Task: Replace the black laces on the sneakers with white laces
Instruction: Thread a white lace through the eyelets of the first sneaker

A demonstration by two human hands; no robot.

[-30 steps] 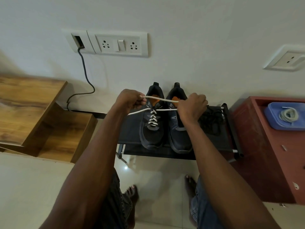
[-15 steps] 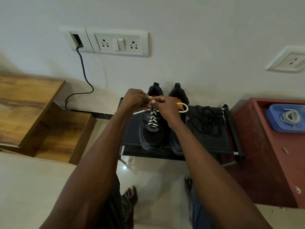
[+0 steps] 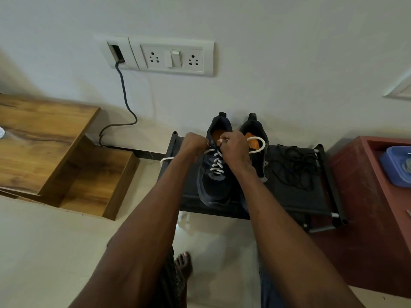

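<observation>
On the black rack, my left hand and right hand – fingers curled – pinch the white lace atop the left sneaker; black laces lie heaped just right of the pair.

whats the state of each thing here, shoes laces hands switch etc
left sneaker: on the black rack, laced with the white lace, not yet tied
right sneaker: beside it, mostly hidden, lacing unclear
black laces: removed, loose pile on the rack
left hand: pinching the white lace
right hand: pinching the white lace, a loop trailing right
cable: plugged in
</observation>
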